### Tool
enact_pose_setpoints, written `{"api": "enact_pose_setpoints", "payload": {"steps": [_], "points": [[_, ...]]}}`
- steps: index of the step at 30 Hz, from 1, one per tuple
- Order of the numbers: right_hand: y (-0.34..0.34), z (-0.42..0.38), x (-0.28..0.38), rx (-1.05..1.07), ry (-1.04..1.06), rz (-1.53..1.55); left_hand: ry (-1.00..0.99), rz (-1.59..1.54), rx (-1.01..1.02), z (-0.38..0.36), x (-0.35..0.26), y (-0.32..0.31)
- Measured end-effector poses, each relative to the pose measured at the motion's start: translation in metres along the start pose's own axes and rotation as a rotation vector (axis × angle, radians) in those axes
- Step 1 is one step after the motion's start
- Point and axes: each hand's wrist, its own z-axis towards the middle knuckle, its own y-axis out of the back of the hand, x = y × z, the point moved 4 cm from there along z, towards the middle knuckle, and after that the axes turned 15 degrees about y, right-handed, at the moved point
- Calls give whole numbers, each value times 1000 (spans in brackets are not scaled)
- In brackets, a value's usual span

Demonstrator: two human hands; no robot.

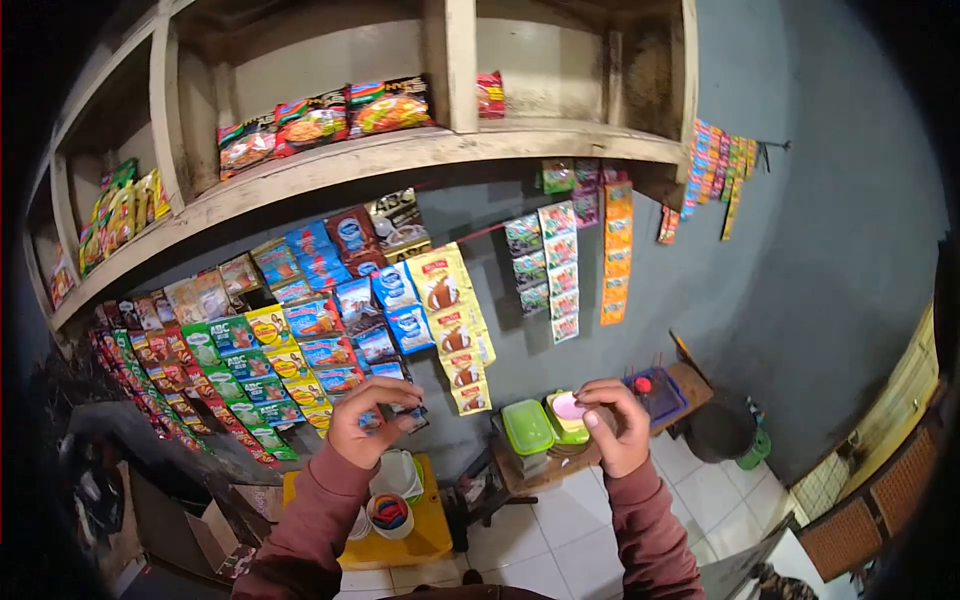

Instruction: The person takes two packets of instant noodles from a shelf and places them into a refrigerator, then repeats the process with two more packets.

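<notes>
My left hand is raised at the hanging sachet strips, its fingers curled in toward the thumb. A dark sachet shows right at its fingertips, and the strip of dark blue sachets hangs just above. Further right, my right hand is held up with thumb and fingers pinched; I cannot tell what either pinch holds. Behind the right fingertips, a pink round lid or dish overlaps them in this view. Between the hands hangs a strip of cream-yellow drink sachets.
Overhead runs a wooden shelf with noodle packs. More sachet strips hang along the grey wall. Below are a bench with a green-lidded box, a yellow stool bearing tubs, and a black bucket.
</notes>
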Motion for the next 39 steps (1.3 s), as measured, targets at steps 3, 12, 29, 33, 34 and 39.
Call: {"api": "enact_pose_setpoints", "payload": {"steps": [3,12,29,33,34,39], "points": [[-4,43,1,82,49,-43,-115,99,-4,20,-15,19],[-14,162,11,221,329,-122,-409,285,31,85,-66,59],[36,299,-17,555,1160,-645,-631,667,-131,167,-140,-29],[72,335,-42,510,1228,-687,-720,822,-212,197,-171,-70],[79,345,-48,497,1231,-691,-720,831,-207,207,-179,-80],[87,387,-88,529,1167,-760,-718,946,-334,259,-210,-111]]}}
